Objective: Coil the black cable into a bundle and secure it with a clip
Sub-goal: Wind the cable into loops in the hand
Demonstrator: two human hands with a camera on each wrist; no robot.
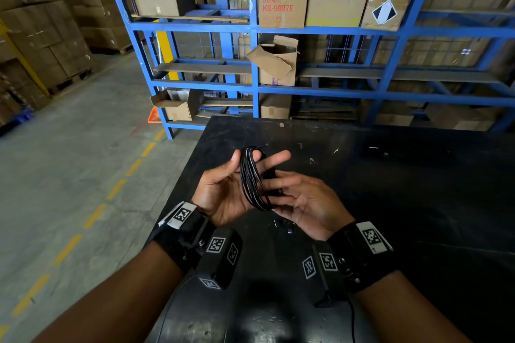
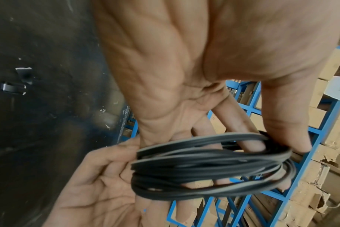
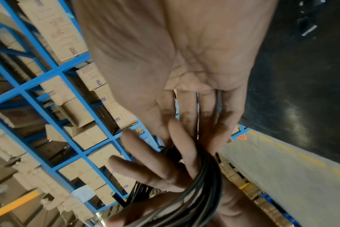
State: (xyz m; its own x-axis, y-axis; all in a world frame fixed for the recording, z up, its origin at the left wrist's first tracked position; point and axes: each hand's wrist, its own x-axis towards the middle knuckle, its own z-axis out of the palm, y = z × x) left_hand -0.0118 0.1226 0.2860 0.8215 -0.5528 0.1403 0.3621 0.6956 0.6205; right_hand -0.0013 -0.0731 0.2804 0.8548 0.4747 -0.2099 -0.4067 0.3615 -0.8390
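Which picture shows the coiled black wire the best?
The left wrist view: the wire fills the lower middle, each loop plain to see, held between the left hand and right hand. The head view shows it whole but small. The right wrist view shows only part, behind fingers.

surface: black table point(image 1: 390, 189) | on it: small black clips point(image 1: 287, 225), near edge

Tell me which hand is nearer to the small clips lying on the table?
The right hand. Its wrist hangs just beside the clips in the head view, while the left hand is farther off on the other side. Both hands are at the coiled cable, above the black table.
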